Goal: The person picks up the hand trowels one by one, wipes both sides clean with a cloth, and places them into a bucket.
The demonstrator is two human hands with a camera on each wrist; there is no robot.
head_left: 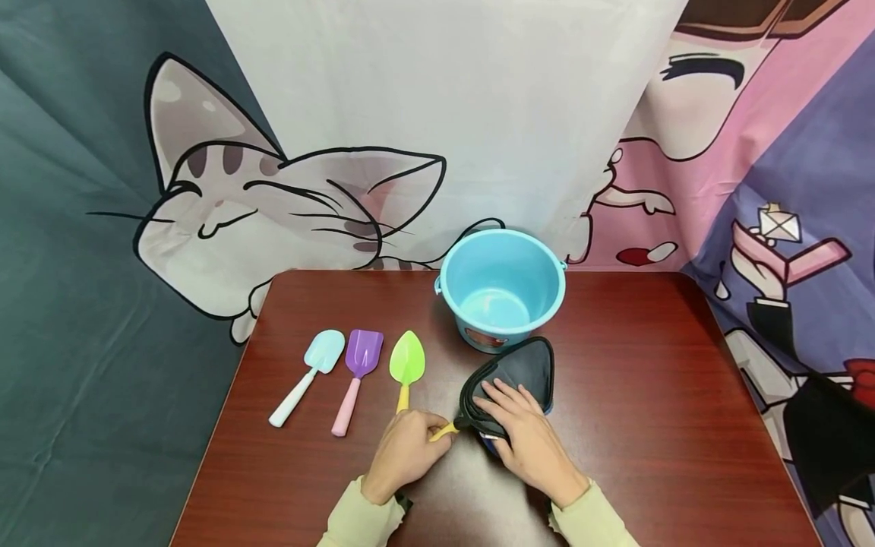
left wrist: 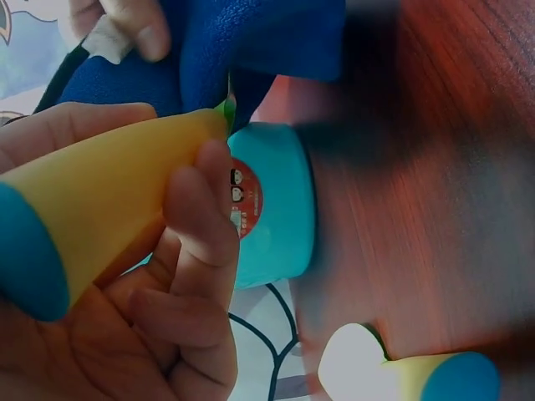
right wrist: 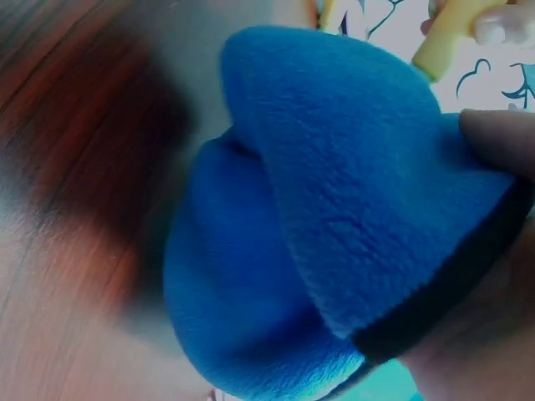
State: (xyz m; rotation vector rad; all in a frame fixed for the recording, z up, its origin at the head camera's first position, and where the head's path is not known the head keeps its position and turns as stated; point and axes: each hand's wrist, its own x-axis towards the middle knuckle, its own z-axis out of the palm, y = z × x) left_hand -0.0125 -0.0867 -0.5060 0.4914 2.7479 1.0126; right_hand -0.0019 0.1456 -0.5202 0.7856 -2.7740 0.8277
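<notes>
My left hand (head_left: 410,448) grips a yellow handle (left wrist: 134,196) with a teal end; a sliver of green shows at its far tip, the rest hidden behind blue fleece. My right hand (head_left: 525,444) holds a floppy fleece piece (right wrist: 326,192), blue on one side and dark with black edging (head_left: 522,365) on the other. Its fingers lie over the dark side, and the thumb (left wrist: 150,38) is on the blue side beside a white label. In the head view the yellow handle meets the dark piece's left corner. Just beyond my left hand lies a green trowel (head_left: 407,357) with a yellow handle.
A light blue bucket (head_left: 472,323) stands upright behind the fleece piece. To the left lie a purple shovel (head_left: 364,352) with a pink handle and a pale blue shovel (head_left: 324,351) with a white handle. A printed cloth backdrop (head_left: 437,91) hangs behind the brown table (head_left: 656,425).
</notes>
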